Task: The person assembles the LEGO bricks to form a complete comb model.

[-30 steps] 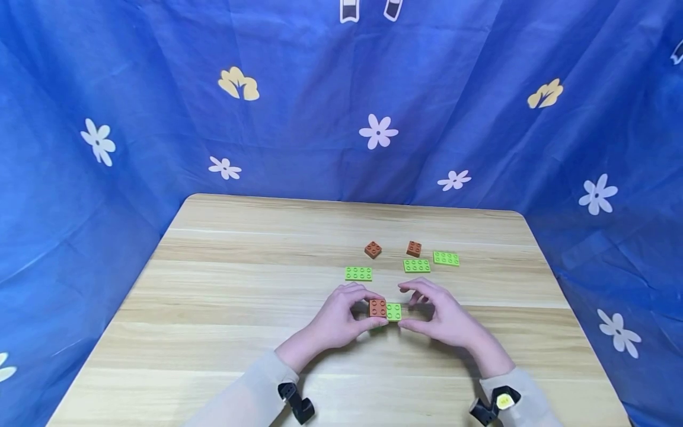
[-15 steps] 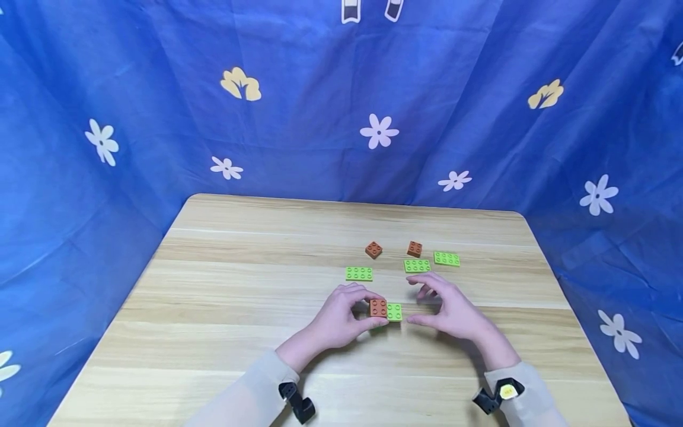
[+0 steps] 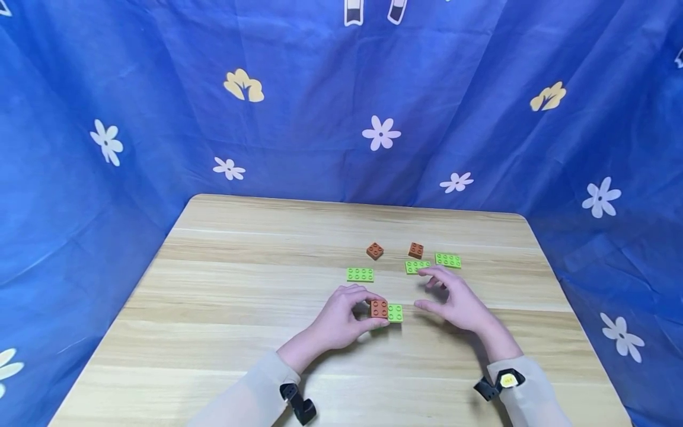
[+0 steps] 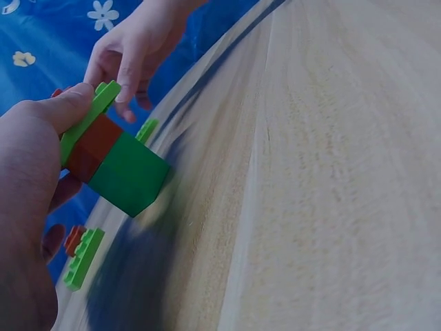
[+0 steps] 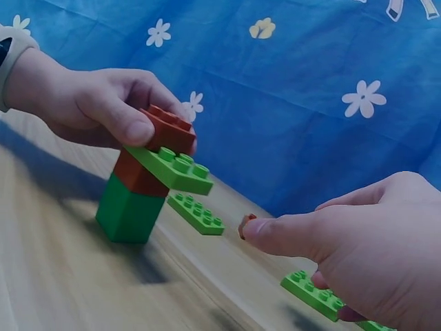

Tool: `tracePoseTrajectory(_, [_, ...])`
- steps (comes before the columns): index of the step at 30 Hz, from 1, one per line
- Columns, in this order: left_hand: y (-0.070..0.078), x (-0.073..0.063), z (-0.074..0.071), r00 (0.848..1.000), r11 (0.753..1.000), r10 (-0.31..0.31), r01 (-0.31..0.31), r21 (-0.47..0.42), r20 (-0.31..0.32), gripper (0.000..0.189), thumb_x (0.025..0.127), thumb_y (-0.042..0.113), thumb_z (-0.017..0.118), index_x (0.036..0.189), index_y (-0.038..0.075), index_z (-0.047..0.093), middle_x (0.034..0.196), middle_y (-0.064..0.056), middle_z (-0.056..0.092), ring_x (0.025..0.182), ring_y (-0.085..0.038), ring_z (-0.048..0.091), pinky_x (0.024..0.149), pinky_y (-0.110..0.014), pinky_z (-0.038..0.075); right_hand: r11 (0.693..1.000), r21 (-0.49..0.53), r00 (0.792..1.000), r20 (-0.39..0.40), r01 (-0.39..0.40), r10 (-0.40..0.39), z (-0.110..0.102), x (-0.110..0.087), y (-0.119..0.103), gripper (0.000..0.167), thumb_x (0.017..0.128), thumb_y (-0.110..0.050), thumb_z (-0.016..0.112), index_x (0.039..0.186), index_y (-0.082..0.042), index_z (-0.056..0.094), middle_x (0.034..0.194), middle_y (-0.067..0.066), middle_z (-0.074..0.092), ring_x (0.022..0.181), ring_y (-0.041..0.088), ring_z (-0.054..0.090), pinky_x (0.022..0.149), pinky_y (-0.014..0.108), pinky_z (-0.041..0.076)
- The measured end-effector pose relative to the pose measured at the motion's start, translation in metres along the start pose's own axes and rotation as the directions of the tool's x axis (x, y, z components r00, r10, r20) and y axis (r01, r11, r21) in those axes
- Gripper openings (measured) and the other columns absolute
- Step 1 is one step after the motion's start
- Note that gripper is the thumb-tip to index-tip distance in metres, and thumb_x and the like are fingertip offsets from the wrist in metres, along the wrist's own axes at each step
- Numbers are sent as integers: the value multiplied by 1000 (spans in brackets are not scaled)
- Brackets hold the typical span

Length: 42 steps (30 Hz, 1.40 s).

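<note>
My left hand (image 3: 344, 317) grips a stack of toy building bricks, thumb near, fingers behind. On top is a brown brick (image 3: 379, 309), set on a light green plate (image 3: 395, 313) that juts out to the right. A second brown brick (image 5: 138, 172) and a dark green brick (image 5: 127, 210) form the lower part. The stack is roughly upright; whether its base touches the table cannot be told. To the right, my right hand (image 3: 459, 302) holds nothing, its thumb and fingers spread apart. Its fingertips overlap a loose light green plate (image 3: 412, 268) in the head view.
Further back on the wooden table (image 3: 240, 284) lie two loose brown bricks, one turned askew (image 3: 375, 251) and one behind the plates (image 3: 416, 250). Another light green plate (image 3: 360, 274) lies behind the left hand, and one (image 3: 448, 260) at the right. A blue curtain (image 3: 320, 118) surrounds the table.
The right hand has drawn away from the stack, rightward and toward the back, to the loose plates. The left hand keeps its grip on the stack in the same place.
</note>
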State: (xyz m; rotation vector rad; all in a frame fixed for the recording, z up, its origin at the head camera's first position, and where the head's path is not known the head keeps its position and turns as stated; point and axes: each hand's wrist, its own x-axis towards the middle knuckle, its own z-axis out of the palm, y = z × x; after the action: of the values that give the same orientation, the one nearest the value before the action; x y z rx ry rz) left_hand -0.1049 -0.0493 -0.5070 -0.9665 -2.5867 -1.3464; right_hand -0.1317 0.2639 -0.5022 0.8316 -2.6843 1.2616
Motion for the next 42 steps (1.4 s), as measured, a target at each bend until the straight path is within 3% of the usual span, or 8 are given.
tracePoseTrajectory(13, [-1,1,1,1000,1000,13,-13,-10,-6,43,86,47,87,119,21,78,114,16,73,108,-4,64,104,-40,47,997,-4,997,-21,-78,77,-2,5,11,66,87,-20,90,142,2,60,138,18,61,112,34,64,101,59,49])
tracePoseTrajectory(27, [-2,0,1,1000,1000,-6,6,-22,2,42,86,47,88,119,22,77,114,17,72,107,-3,64,104,-39,47,995,-10,992,-79,-97,96,3,13,33,60,92,-18,86,143,0,59,137,17,63,109,32,66,100,57,49])
tracePoseTrajectory(36, [-2,0,2,1000,1000,-9,9,-29,7,42,86,46,88,119,22,77,114,18,72,106,-3,64,103,-39,47,990,-39,987,-87,-136,132,4,19,35,60,92,-18,85,142,2,60,129,16,65,98,23,61,83,41,54])
tracePoseTrajectory(42, [-2,0,2,1000,1000,-7,7,-30,2,42,86,47,88,118,22,78,114,18,72,106,-2,64,104,-40,46,986,-50,984,-80,-161,156,4,23,35,57,94,-18,83,142,3,60,133,16,64,97,21,61,84,39,53])
